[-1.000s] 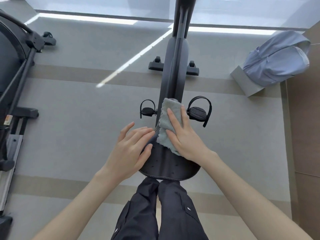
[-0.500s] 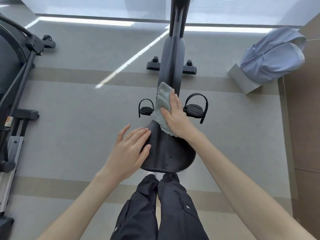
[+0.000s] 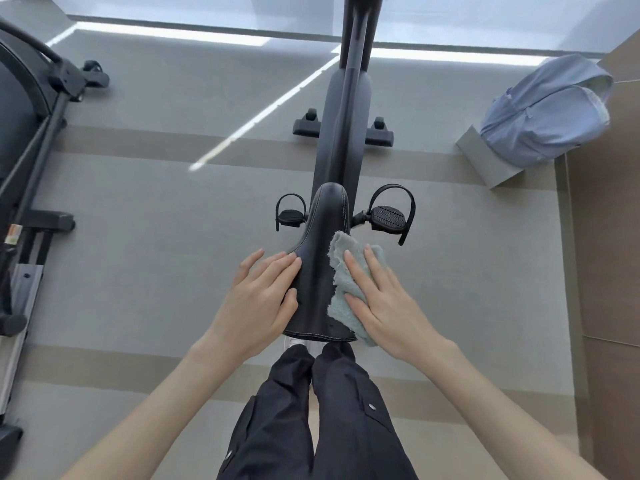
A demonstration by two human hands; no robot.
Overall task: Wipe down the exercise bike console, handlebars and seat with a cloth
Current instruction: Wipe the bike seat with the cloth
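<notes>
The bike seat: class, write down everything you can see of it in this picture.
The seat is black, smooth and leather-like, with pale stitching along its edges. Its narrow nose points away from the person; its wide rear lies near their legs. The left hand rests flat on its left side; the right hand presses a pale fluffy cloth against its right side.

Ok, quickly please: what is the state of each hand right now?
Left hand: open, fingers resting on the black padded bike seat.
Right hand: open, straight fingers pressing the pale grey-blue fluffy cloth onto that seat.
</notes>
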